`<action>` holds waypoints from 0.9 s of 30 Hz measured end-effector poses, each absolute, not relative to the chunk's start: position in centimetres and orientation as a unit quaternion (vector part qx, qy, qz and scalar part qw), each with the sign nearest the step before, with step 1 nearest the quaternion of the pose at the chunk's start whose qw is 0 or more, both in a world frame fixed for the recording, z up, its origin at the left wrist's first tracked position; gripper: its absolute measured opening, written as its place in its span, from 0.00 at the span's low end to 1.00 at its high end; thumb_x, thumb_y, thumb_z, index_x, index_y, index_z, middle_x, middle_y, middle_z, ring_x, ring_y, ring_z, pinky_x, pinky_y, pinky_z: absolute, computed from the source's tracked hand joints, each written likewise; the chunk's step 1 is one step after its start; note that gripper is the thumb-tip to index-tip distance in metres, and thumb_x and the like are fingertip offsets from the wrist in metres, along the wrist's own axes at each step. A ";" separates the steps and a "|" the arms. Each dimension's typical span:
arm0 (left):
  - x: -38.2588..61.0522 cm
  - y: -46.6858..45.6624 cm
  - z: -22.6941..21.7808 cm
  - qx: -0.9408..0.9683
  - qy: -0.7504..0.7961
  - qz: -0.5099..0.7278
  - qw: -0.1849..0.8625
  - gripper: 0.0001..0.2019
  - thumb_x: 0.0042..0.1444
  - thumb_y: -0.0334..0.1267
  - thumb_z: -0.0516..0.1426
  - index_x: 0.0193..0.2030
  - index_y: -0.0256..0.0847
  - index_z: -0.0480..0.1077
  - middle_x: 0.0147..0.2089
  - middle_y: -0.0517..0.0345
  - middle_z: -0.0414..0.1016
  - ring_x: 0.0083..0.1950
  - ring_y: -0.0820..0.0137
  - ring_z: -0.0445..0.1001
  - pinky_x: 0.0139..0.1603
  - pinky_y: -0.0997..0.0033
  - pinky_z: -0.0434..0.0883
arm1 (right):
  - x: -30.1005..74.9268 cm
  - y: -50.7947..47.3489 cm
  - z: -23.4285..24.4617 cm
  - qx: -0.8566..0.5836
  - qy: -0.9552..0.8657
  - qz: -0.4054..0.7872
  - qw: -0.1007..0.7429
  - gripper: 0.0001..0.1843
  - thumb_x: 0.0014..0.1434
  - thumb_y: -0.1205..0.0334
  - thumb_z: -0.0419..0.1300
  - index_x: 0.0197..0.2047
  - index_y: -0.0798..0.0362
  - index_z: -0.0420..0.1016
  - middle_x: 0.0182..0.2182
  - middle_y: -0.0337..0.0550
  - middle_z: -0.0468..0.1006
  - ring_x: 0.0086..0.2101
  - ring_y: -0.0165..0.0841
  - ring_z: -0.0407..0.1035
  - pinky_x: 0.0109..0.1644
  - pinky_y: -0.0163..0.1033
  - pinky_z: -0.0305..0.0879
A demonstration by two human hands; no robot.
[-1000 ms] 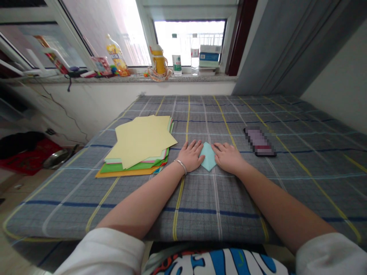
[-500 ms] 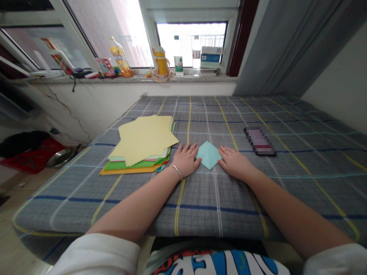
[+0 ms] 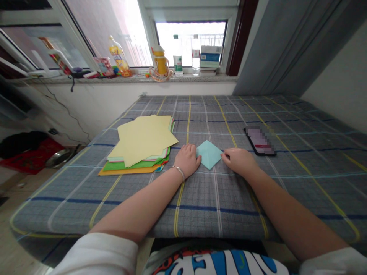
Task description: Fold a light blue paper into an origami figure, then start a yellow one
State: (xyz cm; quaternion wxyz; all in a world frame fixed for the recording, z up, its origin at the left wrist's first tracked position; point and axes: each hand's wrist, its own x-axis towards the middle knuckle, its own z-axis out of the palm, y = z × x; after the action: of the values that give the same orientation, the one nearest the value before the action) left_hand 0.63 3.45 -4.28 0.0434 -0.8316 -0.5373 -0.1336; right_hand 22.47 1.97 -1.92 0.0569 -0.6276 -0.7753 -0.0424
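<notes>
plaid cloth (image 3: 197,206) covers most of the view, laid flat, prob to give a broad work surface. sill (image 3: 183,78) behind it carries bottles (image 3: 177,65) & other bits, out of the hands' way. paper stack (image 3: 147,141) on the l side, coloured sheets fanned unevenly w/ pale yellow on top; near the left hand, prob for easy reach. left hand (image 3: 187,158) lies palm down, fingers close together & a bit bent, thumb at the paper's l corner, prob to steady it; can't tell if it pinches. right hand (image 3: 239,160) is curled in, thumb & forefinger pinching the r corner, prob for control of that edge. phone (image 3: 260,141) lies flat, r of the hands, clear of them. light-blue paper (image 3: 209,154), diamond-shaped, sits flat on the cloth btwn both hands. smallest: bracelet (image 3: 181,173), l wrist.
</notes>
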 end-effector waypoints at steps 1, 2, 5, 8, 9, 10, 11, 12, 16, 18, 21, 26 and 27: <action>0.8 3.5 -4.3 -0.834 -0.533 -0.138 0.044 0.20 0.61 0.42 0.50 0.56 0.32 0.63 0.60 0.42 0.67 0.62 0.59 0.64 0.64 0.57 0.58 | 22.4 1.9 -2.0 -0.629 -0.772 -0.039 0.082 0.23 0.64 0.53 0.47 0.53 0.51 0.75 0.43 0.48 0.80 0.42 0.42 0.75 0.41 0.44 0.68; 0.9 3.6 -4.4 -0.840 -0.523 -0.139 0.044 0.20 0.62 0.42 0.49 0.58 0.34 0.62 0.62 0.44 0.65 0.63 0.59 0.62 0.65 0.55 0.56 | 22.3 1.9 -2.1 -0.623 -0.774 -0.033 0.109 0.24 0.64 0.53 0.47 0.58 0.50 0.70 0.49 0.47 0.78 0.45 0.41 0.74 0.43 0.44 0.69; 1.2 3.6 -4.7 -0.869 -0.480 -0.115 0.029 0.23 0.64 0.43 0.45 0.64 0.39 0.58 0.68 0.52 0.57 0.69 0.58 0.54 0.68 0.52 0.52 | 21.9 2.5 -3.1 -0.562 -0.812 0.008 0.156 0.25 0.66 0.54 0.44 0.63 0.46 0.64 0.60 0.41 0.68 0.55 0.36 0.67 0.55 0.43 0.65; 1.3 3.7 -4.9 -0.885 -0.458 -0.080 0.009 0.25 0.65 0.45 0.44 0.66 0.39 0.55 0.70 0.52 0.53 0.71 0.58 0.50 0.68 0.51 0.51 | 21.2 4.0 -4.3 -0.524 -0.842 0.030 0.125 0.26 0.66 0.55 0.43 0.63 0.53 0.64 0.61 0.48 0.65 0.59 0.37 0.60 0.62 0.45 0.57; 1.3 3.7 -4.9 -0.887 -0.456 -0.074 0.006 0.25 0.65 0.46 0.44 0.67 0.40 0.55 0.70 0.52 0.53 0.71 0.58 0.50 0.68 0.51 0.51 | 21.0 4.5 -4.6 -0.524 -0.844 0.025 0.113 0.26 0.66 0.56 0.43 0.63 0.55 0.64 0.62 0.50 0.64 0.60 0.38 0.59 0.63 0.46 0.55; 1.3 3.8 -4.9 -0.888 -0.455 -0.071 0.005 0.26 0.65 0.46 0.43 0.67 0.40 0.54 0.70 0.51 0.52 0.71 0.59 0.50 0.68 0.51 0.50 | 20.7 5.0 -4.8 -0.525 -0.844 0.026 0.105 0.26 0.66 0.56 0.43 0.63 0.54 0.65 0.63 0.51 0.63 0.61 0.38 0.58 0.63 0.47 0.55; 1.3 3.8 -4.9 -0.888 -0.455 -0.069 0.006 0.26 0.65 0.46 0.43 0.67 0.40 0.54 0.70 0.51 0.52 0.70 0.60 0.51 0.68 0.51 0.50 | 20.5 5.4 -4.9 -0.527 -0.844 0.026 0.098 0.26 0.66 0.56 0.42 0.63 0.53 0.64 0.63 0.51 0.62 0.61 0.39 0.57 0.63 0.47 0.55; 1.2 3.8 -4.9 -0.888 -0.454 -0.068 0.006 0.26 0.65 0.47 0.43 0.67 0.40 0.54 0.70 0.50 0.52 0.70 0.60 0.51 0.68 0.51 0.49 | 20.3 5.8 -4.9 -0.529 -0.844 0.025 0.091 0.26 0.67 0.57 0.42 0.63 0.52 0.64 0.64 0.51 0.61 0.62 0.40 0.56 0.63 0.48 0.54; 1.1 3.8 -4.9 -0.891 -0.449 -0.063 0.004 0.26 0.65 0.48 0.43 0.68 0.41 0.53 0.70 0.51 0.51 0.71 0.60 0.50 0.69 0.51 0.48 | 19.5 6.9 -4.5 -0.546 -0.835 0.026 0.065 0.26 0.67 0.57 0.41 0.64 0.51 0.63 0.64 0.51 0.60 0.63 0.42 0.54 0.63 0.50 0.54; 1.1 3.8 -4.9 -0.891 -0.450 -0.062 0.002 0.27 0.65 0.48 0.43 0.68 0.41 0.53 0.71 0.51 0.51 0.71 0.60 0.49 0.69 0.51 0.48 | 19.1 7.3 -4.2 -0.560 -0.826 0.026 0.057 0.25 0.67 0.57 0.42 0.63 0.51 0.64 0.64 0.51 0.60 0.63 0.42 0.54 0.63 0.49 0.54; 1.1 3.8 -4.8 -0.890 -0.452 -0.061 0.000 0.27 0.65 0.48 0.43 0.68 0.41 0.52 0.70 0.51 0.51 0.71 0.59 0.49 0.69 0.50 0.47 | 18.5 7.8 -3.9 -0.581 -0.812 0.023 0.054 0.25 0.66 0.58 0.43 0.62 0.51 0.66 0.64 0.50 0.60 0.62 0.43 0.56 0.62 0.50 0.55; 1.1 3.7 -4.8 -0.890 -0.452 -0.059 -0.001 0.27 0.65 0.48 0.43 0.68 0.40 0.52 0.70 0.52 0.51 0.71 0.60 0.49 0.69 0.49 0.47 | 18.0 8.6 -4.0 -0.584 -0.810 0.010 0.048 0.26 0.65 0.59 0.43 0.62 0.53 0.66 0.65 0.53 0.59 0.63 0.45 0.54 0.63 0.50 0.53; 1.1 3.7 -4.8 -0.889 -0.454 -0.060 0.001 0.27 0.65 0.48 0.43 0.68 0.41 0.52 0.71 0.52 0.51 0.71 0.60 0.49 0.69 0.50 0.47 | 18.1 8.6 -4.1 -0.579 -0.814 0.013 0.042 0.26 0.66 0.58 0.42 0.63 0.54 0.64 0.65 0.54 0.57 0.63 0.45 0.52 0.63 0.50 0.52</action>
State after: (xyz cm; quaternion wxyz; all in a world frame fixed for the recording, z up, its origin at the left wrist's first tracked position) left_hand 1.12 3.72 -4.83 0.0007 -0.8889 -0.4542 -0.0599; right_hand 18.10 8.59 -4.08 0.0424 -0.5790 -0.8141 0.0131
